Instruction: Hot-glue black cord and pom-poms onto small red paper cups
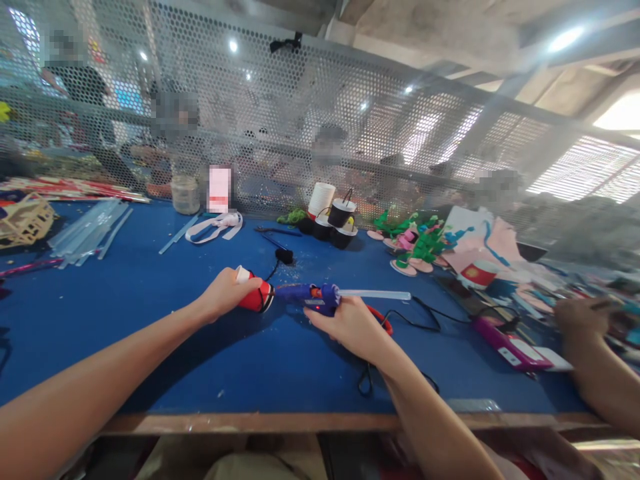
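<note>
My left hand (227,293) is wrapped round a small red paper cup (254,296) with a white end and a black band near its rim, tipped on its side above the table. In my right hand (356,327) is a blue glue gun (313,297), its nozzle touching or very close to the cup's banded rim. A small red light shows on the gun. A clear glue stick (375,294) sticks out of its back end. Just beyond the cup lies a black fuzzy piece (284,256) with a thin stem.
Glue sticks (90,230) lie at left near a glass jar (185,194) and white ribbon (215,227). Small black-and-white cups (342,212) and green figures (427,243) stand behind. A purple power strip (510,343) and a co-worker's hand (583,317) are at right. Mesh (280,120) backs the table.
</note>
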### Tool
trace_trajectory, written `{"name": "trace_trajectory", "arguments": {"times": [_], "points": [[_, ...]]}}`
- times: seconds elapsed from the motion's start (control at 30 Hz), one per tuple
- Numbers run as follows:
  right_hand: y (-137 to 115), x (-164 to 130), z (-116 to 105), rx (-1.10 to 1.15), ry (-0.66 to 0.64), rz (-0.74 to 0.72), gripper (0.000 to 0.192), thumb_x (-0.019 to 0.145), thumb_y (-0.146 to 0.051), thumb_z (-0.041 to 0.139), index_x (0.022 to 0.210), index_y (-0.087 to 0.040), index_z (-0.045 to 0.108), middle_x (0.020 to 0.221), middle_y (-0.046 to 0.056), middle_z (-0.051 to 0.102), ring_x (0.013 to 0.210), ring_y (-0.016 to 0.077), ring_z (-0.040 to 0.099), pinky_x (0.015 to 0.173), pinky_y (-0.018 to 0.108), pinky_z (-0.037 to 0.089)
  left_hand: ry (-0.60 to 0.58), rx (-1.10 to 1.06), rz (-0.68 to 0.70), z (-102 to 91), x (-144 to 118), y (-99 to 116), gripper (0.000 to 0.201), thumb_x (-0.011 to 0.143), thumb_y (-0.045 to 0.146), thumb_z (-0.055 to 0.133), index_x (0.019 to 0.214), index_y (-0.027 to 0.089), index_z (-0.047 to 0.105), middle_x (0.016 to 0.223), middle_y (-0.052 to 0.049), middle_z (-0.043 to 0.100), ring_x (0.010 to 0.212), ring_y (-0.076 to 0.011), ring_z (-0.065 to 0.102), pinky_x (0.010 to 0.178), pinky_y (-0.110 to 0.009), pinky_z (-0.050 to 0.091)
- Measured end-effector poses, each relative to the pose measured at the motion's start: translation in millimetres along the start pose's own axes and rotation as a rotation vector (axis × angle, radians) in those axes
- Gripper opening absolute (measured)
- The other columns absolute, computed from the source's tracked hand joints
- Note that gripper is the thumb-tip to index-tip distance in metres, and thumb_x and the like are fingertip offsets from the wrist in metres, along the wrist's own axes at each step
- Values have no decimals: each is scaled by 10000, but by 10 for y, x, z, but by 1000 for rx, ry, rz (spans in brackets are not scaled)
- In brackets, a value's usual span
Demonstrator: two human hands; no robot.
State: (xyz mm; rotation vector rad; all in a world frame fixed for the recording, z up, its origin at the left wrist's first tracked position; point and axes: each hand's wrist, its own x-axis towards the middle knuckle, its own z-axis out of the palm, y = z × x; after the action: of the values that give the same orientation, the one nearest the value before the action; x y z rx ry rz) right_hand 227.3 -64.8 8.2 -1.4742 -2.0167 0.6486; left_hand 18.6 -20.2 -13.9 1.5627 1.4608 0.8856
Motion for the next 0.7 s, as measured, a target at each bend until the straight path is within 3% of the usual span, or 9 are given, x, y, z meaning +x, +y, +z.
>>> {"name": "trace_trajectory", "arguments": {"times": [0.33,0.7], "points": [[4,-24,18,-70,-8,-66,207,705,-286,467,536,-177,420,475,-47,340,462,79,304,446,206,268,1,-74,-7,5,16,-35,289,607,409,540,477,163,462,417,64,366,413,-79,310,423,-233,184],[-7,-33,31,-176,24,-184,213,722,-256,465,526,-178,442,481,-39,385,472,90,330,474,214,278,-3,-86,-10,15,9,-18,310,638,414,530,476,169,432,407,59,373,410,-83,330,428,-233,196]]}}
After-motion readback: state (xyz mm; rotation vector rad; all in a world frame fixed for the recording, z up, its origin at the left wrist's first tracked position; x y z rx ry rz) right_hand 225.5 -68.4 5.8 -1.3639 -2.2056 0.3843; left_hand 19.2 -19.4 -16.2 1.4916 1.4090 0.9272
